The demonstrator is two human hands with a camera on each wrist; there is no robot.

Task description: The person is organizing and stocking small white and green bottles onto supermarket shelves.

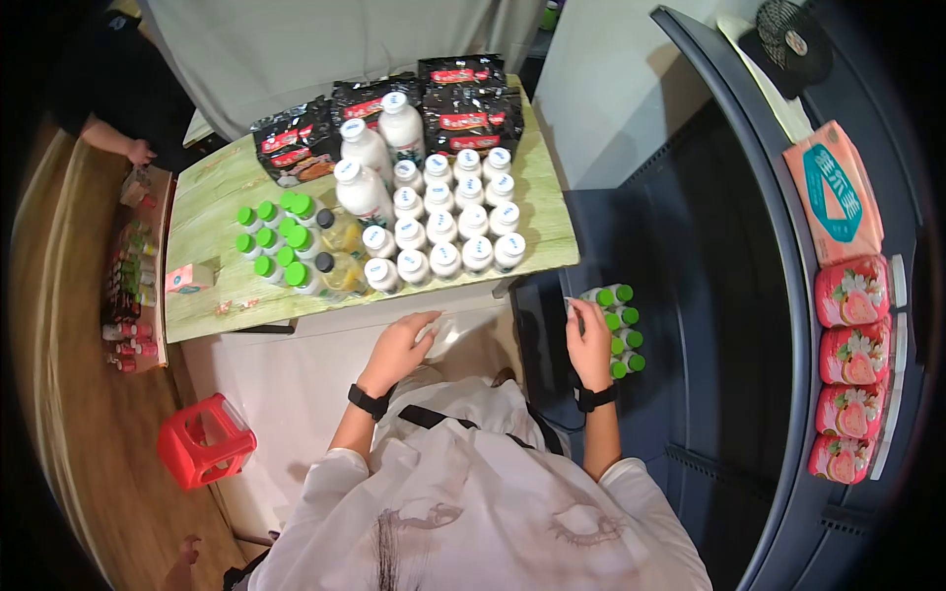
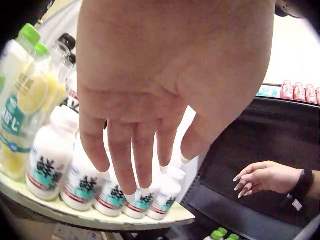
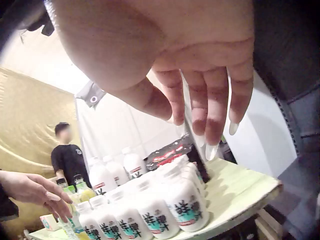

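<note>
My left hand (image 1: 399, 347) hovers before the table's front edge with relaxed fingers and holds nothing. Nearest to it stand rows of small white bottles (image 1: 445, 262) with white caps. In the left wrist view the fingers (image 2: 121, 155) overlap several white bottles (image 2: 82, 182) along the edge. My right hand (image 1: 589, 345) is over the dark surface at the right, its fingers loosely bent and nothing in them. Beneath and beside it is a group of green-capped bottles (image 1: 633, 340), partly hidden by the hand. The right wrist view shows that hand's fingers (image 3: 217, 110) hanging above the white bottles (image 3: 182, 202).
On the green table (image 1: 222, 231) stand taller white bottles (image 1: 367, 192), black-capped yellow bottles (image 1: 340, 274), green-capped bottles (image 1: 299, 236) and black packs (image 1: 296, 143). A red stool (image 1: 207, 441) is at left. Pink packs (image 1: 849, 355) line the right. Another person (image 1: 128, 89) stands behind.
</note>
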